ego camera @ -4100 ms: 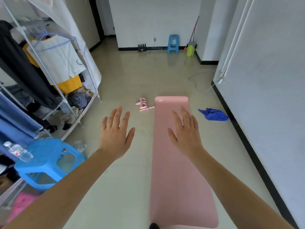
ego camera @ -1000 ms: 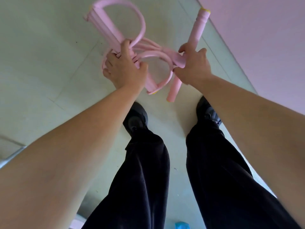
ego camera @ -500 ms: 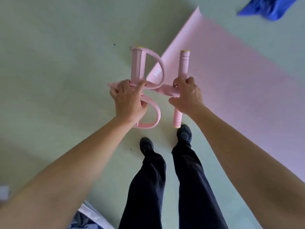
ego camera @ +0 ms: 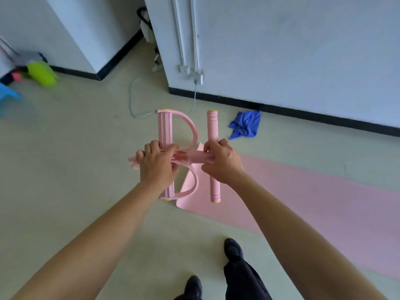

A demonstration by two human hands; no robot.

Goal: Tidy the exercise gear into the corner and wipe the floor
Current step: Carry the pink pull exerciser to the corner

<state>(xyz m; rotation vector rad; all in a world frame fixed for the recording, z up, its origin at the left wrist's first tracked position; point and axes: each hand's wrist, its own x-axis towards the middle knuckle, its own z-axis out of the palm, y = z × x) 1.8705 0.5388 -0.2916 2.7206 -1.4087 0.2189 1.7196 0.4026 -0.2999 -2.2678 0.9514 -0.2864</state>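
Pink pedal resistance band (ego camera: pixel 186 148) held up in both hands

Left hand (ego camera: pixel 157 164) grips the foot-loop bar, right hand (ego camera: pixel 220 162) the foam handle, above pink yoga mat (ego camera: pixel 303 191).

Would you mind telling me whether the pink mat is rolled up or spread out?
Spread out: the pink mat lies flat and unrolled on the floor, with no rolled end in view.

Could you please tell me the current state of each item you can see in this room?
Exercise band: held up off the floor in both hands.
Left hand: gripping the band's looped side.
Right hand: gripping the band's straight handle.
Mat: unrolled, lying flat on the floor.
Cloth: crumpled on the floor near the wall.
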